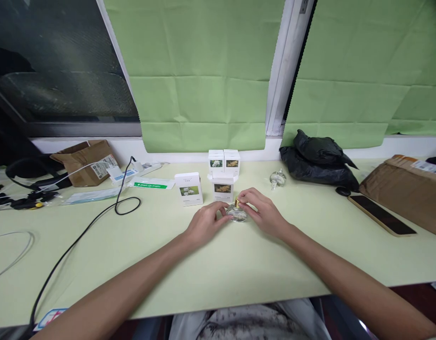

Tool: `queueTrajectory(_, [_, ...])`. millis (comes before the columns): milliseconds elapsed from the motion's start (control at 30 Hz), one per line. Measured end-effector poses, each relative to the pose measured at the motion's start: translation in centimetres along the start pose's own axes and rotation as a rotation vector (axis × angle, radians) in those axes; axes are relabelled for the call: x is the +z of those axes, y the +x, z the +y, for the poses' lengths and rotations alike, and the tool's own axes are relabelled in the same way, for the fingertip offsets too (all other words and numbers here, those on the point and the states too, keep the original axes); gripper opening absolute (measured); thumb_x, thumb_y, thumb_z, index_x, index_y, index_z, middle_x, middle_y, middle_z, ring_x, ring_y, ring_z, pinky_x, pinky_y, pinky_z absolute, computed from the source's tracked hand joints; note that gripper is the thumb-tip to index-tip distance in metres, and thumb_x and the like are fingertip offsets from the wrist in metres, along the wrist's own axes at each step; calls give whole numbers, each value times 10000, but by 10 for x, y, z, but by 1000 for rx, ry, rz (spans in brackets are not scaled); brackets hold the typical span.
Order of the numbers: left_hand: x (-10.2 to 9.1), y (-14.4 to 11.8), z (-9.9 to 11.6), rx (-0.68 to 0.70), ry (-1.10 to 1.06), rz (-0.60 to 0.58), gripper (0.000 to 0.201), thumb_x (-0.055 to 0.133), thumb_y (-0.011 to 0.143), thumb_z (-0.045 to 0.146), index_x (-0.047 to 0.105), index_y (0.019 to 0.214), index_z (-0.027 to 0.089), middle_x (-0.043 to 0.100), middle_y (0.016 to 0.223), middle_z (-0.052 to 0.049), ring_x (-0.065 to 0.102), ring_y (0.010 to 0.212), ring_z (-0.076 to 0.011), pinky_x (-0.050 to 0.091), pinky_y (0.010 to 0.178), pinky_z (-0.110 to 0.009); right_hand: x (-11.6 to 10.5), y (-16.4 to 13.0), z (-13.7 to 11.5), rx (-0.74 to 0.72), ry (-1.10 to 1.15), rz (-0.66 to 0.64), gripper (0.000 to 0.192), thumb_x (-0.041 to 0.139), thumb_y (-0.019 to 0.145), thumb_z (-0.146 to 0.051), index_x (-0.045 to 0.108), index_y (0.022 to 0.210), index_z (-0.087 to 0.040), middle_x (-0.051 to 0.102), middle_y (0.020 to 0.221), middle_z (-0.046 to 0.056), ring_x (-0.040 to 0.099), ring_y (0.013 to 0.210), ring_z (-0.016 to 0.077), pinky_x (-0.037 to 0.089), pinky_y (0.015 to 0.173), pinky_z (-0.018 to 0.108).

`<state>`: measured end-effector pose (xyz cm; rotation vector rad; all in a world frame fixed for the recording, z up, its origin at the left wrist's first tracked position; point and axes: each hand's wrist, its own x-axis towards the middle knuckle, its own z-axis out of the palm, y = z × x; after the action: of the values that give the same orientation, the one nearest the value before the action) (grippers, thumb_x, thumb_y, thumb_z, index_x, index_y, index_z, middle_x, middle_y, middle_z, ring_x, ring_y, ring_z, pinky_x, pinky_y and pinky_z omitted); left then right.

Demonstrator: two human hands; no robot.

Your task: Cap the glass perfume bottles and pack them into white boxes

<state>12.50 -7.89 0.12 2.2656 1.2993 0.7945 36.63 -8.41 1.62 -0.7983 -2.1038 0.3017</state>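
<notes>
A small, squat clear glass bottle (237, 215) stands on the table in front of me, with a gold cap (237, 202) at its top. My left hand (207, 219) is closed on the left side of the bottle, thumb and fingers around the glass. The fingers of my right hand (262, 211) pinch the gold cap, covering part of it. Right behind the bottle is a white box (223, 188) with a yellow-flower picture and its top flaps up. Another white box (188, 190), with a white-flower picture, stands to the left.
Two pairs of small white boxes (224, 161) are stacked at the back. A clear glass piece (278, 179) lies back right, near a black plastic bag (319, 160). A phone (381, 215) and brown parcel (409, 189) lie right. A black cable (79, 236) crosses the left, before a cardboard box (85, 163).
</notes>
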Motion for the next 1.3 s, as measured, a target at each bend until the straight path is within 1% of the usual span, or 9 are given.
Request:
queueTrajectory(733, [-2,0,2,-12,-12,-13,371,616,984,534,666,1251,281,745,1048,11,623,668,-152,463,647,-287,0,0,2,31,11,-4,106,522,1082,-257,621,1117,-267,678,1153,77,667,1040,213,521,885,345])
queueTrajectory(967, [-3,-1,2,-6,-13,-15,389,612,980,543,672,1249,269,748,1043,-6,625,667,-157,466,642,-286,3,-2,4,60,36,12,129,527,1084,-284,635,1151,-265,677,1135,74,676,1032,211,539,887,353])
queueTrajectory(1167, [-2,-1,2,-1,-14,-4,386,608,977,549,679,1235,271,751,1031,-7,625,654,-158,465,620,-284,4,-4,2,85,55,22,166,519,1084,-308,646,1183,-268,684,1155,84,683,1049,231,566,898,389])
queueTrajectory(1300, [-3,-1,3,-5,-21,-6,385,608,977,538,680,1244,270,750,1033,-10,629,660,-159,477,629,-286,5,-4,1,106,69,27,179,519,1082,-318,644,1202,-273,680,1131,73,688,1033,222,571,901,383])
